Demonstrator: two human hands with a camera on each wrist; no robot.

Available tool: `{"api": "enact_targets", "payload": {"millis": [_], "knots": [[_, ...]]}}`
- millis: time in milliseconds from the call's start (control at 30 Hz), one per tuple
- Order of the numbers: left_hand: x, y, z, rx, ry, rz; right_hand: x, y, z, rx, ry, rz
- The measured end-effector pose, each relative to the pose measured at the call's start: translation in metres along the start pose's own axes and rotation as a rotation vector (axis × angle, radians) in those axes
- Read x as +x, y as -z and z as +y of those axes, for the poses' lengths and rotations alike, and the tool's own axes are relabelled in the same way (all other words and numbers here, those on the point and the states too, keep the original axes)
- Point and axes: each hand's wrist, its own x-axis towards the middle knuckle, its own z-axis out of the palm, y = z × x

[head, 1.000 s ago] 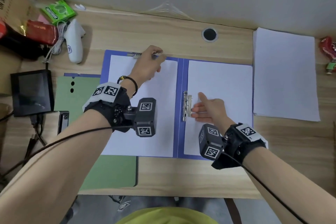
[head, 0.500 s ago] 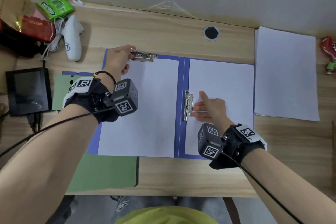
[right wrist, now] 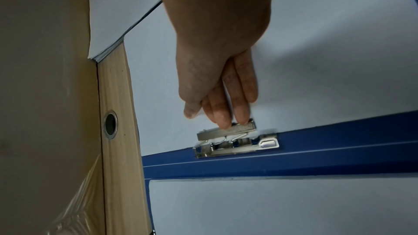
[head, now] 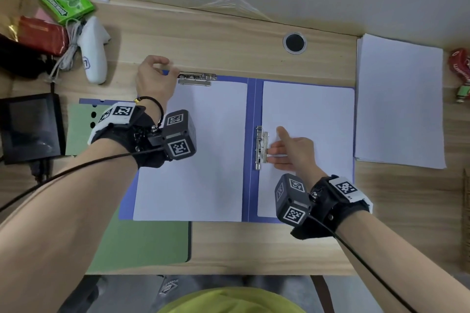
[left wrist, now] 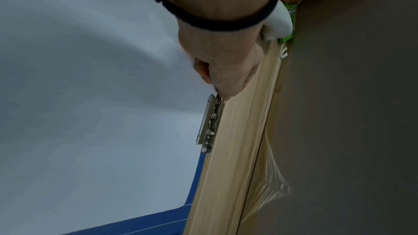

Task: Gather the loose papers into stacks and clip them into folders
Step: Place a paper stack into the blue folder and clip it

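While the blue folder (head: pixel 251 150) lies open on the wooden desk (head: pixel 229 40) with a white sheet on each half, its top clip (head: pixel 197 79) is met at one end by the curled fingers of the left hand (head: pixel 152 79); whether anything is pinched cannot be told. The side clip (head: pixel 262 147) near the spine is touched by the straight fingers of the right hand (head: pixel 292 150). A loose paper stack (head: pixel 399 101) is seen just right of the folder.

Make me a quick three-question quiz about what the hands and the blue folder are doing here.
1. True or false: the right hand lies with straight fingers on the side clip.
2. Where is the left hand? A) at the folder's top left corner, beside the top clip; B) on the loose stack; C) on the green folder.
3. How many clips does the blue folder show?

Key: 1 true; 2 A; 3 two.
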Motion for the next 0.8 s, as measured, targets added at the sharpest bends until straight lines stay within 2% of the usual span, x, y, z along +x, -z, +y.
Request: {"api": "enact_targets", "payload": {"millis": [233, 367, 467, 633, 800], "knots": [[-0.014, 0.006, -0.003, -0.130, -0.006, -0.141, 0.002, 0.003, 0.001, 0.022, 0.023, -0.034], [-0.028, 0.026, -0.013, -0.036, -0.049, -0.054, 0.001, 0.005, -0.002, 0.050, 0.016, -0.082], [-0.038, 0.047, -0.032, 0.081, 0.045, -0.038, -0.001, 0.011, -0.004, 0.078, -0.018, -0.150], [-0.049, 0.068, -0.057, 0.081, 0.131, -0.161, -0.011, 0.023, 0.003, 0.189, -0.065, -0.262], [-0.072, 0.086, -0.079, 0.150, 0.154, -0.138, -0.036, 0.026, 0.014, 0.222, -0.049, -0.275]]}}
